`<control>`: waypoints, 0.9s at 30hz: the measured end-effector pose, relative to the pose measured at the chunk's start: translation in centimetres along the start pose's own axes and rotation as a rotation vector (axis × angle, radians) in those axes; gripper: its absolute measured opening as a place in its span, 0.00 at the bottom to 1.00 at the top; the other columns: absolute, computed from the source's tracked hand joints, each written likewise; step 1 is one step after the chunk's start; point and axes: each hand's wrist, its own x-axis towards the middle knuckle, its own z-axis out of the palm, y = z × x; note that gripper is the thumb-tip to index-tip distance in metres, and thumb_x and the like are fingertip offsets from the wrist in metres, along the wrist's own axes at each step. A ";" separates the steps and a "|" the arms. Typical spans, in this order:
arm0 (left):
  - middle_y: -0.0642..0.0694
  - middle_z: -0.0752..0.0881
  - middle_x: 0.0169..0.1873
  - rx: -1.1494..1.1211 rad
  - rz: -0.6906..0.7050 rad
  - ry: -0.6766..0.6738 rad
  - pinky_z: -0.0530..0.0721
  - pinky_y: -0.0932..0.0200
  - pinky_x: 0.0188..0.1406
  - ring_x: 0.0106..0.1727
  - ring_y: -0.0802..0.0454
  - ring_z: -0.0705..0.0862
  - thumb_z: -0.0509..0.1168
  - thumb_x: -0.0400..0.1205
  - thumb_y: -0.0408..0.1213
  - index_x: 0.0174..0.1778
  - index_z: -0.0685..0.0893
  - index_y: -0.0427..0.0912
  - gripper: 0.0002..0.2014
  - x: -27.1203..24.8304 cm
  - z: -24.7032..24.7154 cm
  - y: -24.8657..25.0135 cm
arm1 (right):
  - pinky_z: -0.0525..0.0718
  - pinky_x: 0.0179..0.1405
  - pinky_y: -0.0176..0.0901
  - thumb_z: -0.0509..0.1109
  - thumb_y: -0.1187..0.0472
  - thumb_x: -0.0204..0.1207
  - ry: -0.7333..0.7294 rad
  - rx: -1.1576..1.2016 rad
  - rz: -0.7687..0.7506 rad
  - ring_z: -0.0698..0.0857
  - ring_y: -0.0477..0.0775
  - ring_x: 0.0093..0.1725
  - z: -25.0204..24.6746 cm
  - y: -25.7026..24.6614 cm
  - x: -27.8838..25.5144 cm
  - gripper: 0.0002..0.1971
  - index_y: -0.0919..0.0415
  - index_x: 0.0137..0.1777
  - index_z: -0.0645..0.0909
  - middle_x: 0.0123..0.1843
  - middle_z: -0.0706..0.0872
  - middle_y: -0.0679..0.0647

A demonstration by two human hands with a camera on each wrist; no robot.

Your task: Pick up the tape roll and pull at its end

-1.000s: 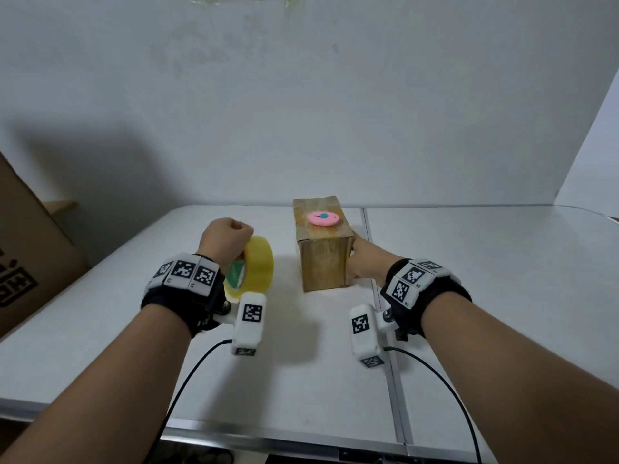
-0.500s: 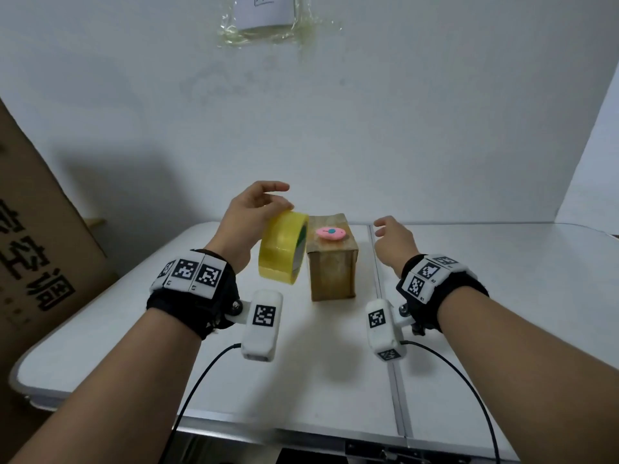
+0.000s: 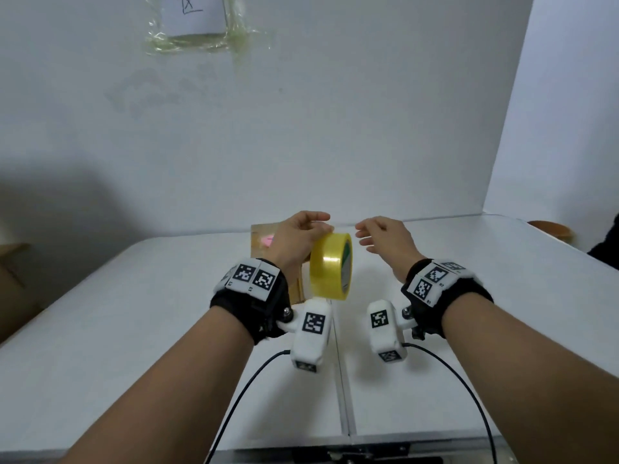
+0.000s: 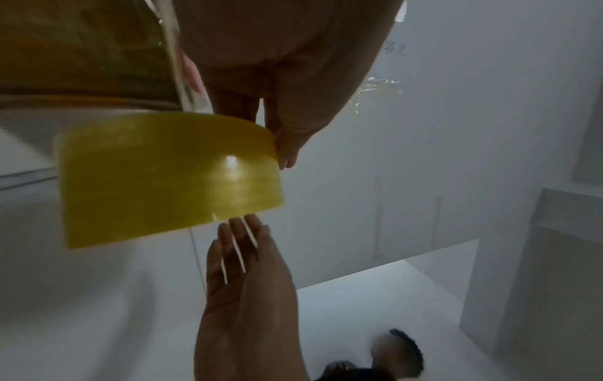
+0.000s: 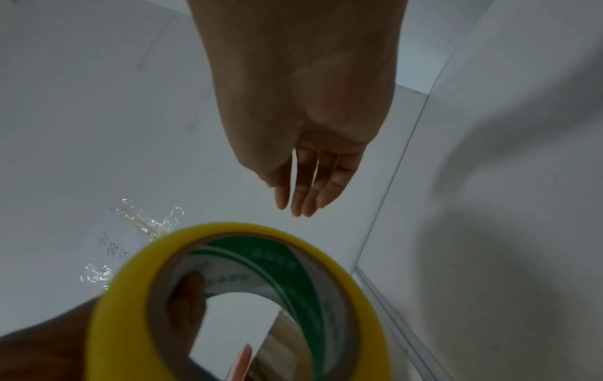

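My left hand (image 3: 298,237) grips a yellow roll of packing tape (image 3: 331,265) and holds it upright above the table, thumb inside the green-printed core (image 5: 261,260). The same roll (image 4: 169,177) fills the left wrist view. My right hand (image 3: 382,237) hovers just right of the roll, fingers straight and relaxed, holding nothing; its fingers (image 4: 241,239) come close under the roll's edge. Behind my left hand stands a small cardboard box (image 3: 259,241) with a pink disc (image 3: 267,241) on top, mostly hidden.
A white folding table (image 3: 134,329) with a centre seam (image 3: 341,380) runs under both arms. A white wall rises behind, with a taped paper note (image 3: 192,18) high up. A brown cardboard carton (image 3: 13,286) is at the far left, a brown object (image 3: 549,229) at the far right.
My left hand has carried the tape roll up and to the right, in front of the box. My right hand let go of the box, rose, and now hovers beside the roll.
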 end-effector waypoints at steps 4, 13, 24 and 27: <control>0.48 0.86 0.42 0.030 -0.045 -0.008 0.81 0.67 0.29 0.35 0.57 0.83 0.67 0.81 0.30 0.60 0.84 0.39 0.12 0.9 1.3 -2.2 | 0.86 0.53 0.44 0.63 0.45 0.81 -0.148 0.039 0.060 0.88 0.51 0.50 -0.2 1.1 -0.3 0.22 0.63 0.50 0.90 0.51 0.92 0.55; 0.48 0.84 0.39 0.032 -0.088 0.010 0.78 0.62 0.31 0.35 0.54 0.81 0.66 0.81 0.29 0.57 0.83 0.40 0.10 1.8 2.0 -4.7 | 0.85 0.51 0.43 0.75 0.62 0.72 -0.174 -0.090 -0.030 0.85 0.49 0.48 0.4 2.0 0.0 0.06 0.63 0.46 0.90 0.46 0.90 0.53; 0.40 0.83 0.56 -0.008 -0.131 -0.049 0.86 0.61 0.37 0.46 0.50 0.86 0.69 0.81 0.32 0.68 0.76 0.37 0.20 1.4 1.1 -5.9 | 0.84 0.58 0.52 0.72 0.63 0.75 -0.174 -0.206 -0.065 0.85 0.55 0.49 1.5 2.5 0.2 0.07 0.67 0.47 0.88 0.49 0.90 0.61; 0.38 0.84 0.57 0.019 -0.122 -0.027 0.86 0.59 0.39 0.47 0.49 0.86 0.69 0.80 0.32 0.66 0.76 0.36 0.19 1.4 1.2 -6.1 | 0.82 0.47 0.42 0.72 0.64 0.75 -0.186 -0.213 -0.080 0.84 0.53 0.47 1.5 2.3 0.1 0.08 0.68 0.47 0.87 0.47 0.89 0.59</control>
